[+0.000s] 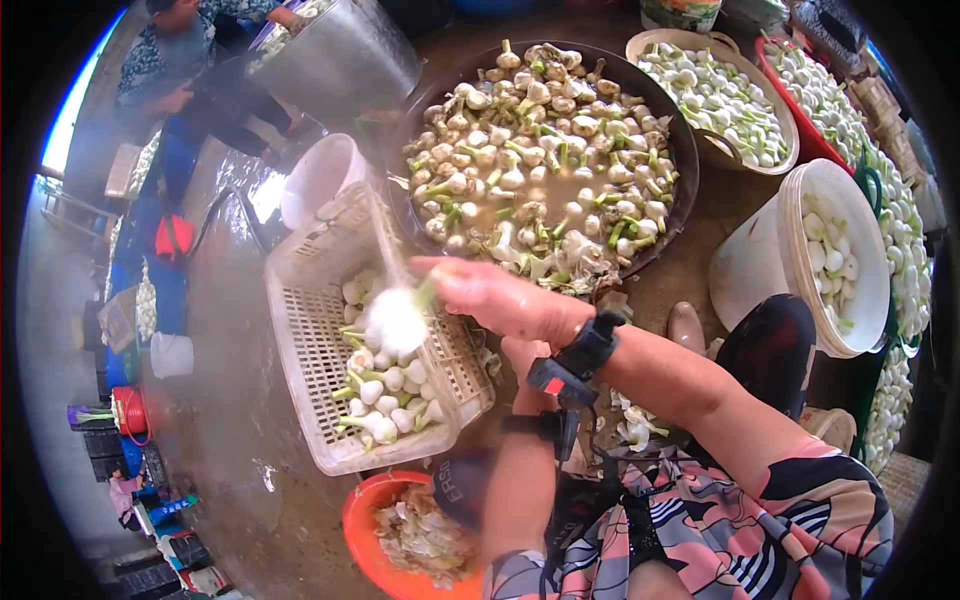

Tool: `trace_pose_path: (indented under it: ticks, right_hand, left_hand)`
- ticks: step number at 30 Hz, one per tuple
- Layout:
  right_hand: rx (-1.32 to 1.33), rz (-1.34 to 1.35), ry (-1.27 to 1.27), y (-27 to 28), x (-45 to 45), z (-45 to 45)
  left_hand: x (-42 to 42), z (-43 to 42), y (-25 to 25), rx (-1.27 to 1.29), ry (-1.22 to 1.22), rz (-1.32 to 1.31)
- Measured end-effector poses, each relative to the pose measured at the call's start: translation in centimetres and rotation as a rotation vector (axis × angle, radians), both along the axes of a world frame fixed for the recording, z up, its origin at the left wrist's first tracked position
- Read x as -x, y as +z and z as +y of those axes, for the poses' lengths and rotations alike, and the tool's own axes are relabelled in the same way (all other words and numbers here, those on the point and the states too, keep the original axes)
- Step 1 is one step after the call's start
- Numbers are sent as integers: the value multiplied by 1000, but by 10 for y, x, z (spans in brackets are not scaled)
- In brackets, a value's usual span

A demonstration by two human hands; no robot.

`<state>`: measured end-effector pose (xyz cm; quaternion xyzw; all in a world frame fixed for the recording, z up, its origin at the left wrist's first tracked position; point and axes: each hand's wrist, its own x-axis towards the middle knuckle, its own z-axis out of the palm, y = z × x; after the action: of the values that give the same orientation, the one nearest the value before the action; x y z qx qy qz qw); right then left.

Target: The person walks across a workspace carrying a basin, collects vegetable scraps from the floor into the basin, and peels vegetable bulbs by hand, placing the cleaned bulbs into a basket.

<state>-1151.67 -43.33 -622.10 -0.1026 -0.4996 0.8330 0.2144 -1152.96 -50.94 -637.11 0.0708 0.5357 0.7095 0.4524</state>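
Note:
My right hand (490, 295) is closed on the green stem of a peeled white garlic bulb (396, 322). That bulb hangs over the edge of a white plastic crate (335, 452), blurred and washed out by brightness. Inside the crate lie several clean garlic bulbs (390, 385) with short green stems. Behind my right wrist is my left hand (524, 356), mostly covered, so its fingers do not show. Beyond both hands stands a wide dark basin (690, 160) of murky water, full of unpeeled garlic bulbs (540, 130). Loose skins float at its near edge.
An orange basin (358, 545) of peeled skins sits by my left arm. To the right are a white bucket (745, 255), a beige basin (785, 150) and a red tub (800, 115), all holding garlic. A pale bucket (322, 180) and another person (190, 75) are at upper left.

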Motion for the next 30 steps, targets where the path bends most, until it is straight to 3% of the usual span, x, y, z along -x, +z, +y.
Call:
trace_pose_path:
  ticks: [1, 3, 4, 5, 6, 7, 8, 9, 14, 16, 18, 21, 24, 25, 27, 29, 30]
  right_hand:
    - [-208, -39, -98, -5, 7, 1]
    - [-257, -272, -13, -14, 5, 30]
    - [-264, -378, -73, -40, 4, 52]
    - [-405, -646, -42, -60, 2, 86]
    - [-582, -620, -302, -94, 1, 110]
    - [-574, -817, -281, -104, -6, 135]
    - [-731, -786, -415, -118, -15, 153]
    - [-463, -941, -354, -109, -21, 160]
    - [-571, -1100, -295, -144, 2, 182]
    - [-426, -866, -222, -154, -6, 193]
    - [-226, -761, -177, -122, -18, 179]
    - [-159, -316, -239, -73, -46, 120]
    - [-303, -291, -230, -64, -75, 79]
    - [-235, -125, -233, -57, -80, 65]
    - [-266, -204, -214, -32, -85, 37]
    - [-693, -337, -275, -23, -94, 15]
    - [-568, -262, -293, -26, -99, 8]
  left_hand:
    - [3, -3, -9, -20, 0, -78]
    - [6, -3, 29, -144, -17, -166]
    - [-1, 6, 65, 146, 53, -148]
    - [1, 9, 64, 214, 9, -178]
    - [0, 13, 69, 214, -36, -170]
    - [-5, 14, 77, 213, -81, -163]
    - [-10, 10, 84, 179, -107, -200]
    - [-18, 5, 89, 144, -134, -238]
    - [-15, 26, 81, 136, -162, -279]
    - [-15, 33, 75, 100, -176, -314]
    - [-16, 32, 75, 99, -177, -279]
    - [-18, 19, 74, 83, -137, -238]
    - [-19, 15, 89, 38, 56, -70]
    - [-15, 15, 101, 11, 76, -12]
    - [-5, 15, 107, -140, 10, -46]
    - [-1, 11, 89, -271, -64, -66]
    - [-2, 8, 80, -338, -106, -77]
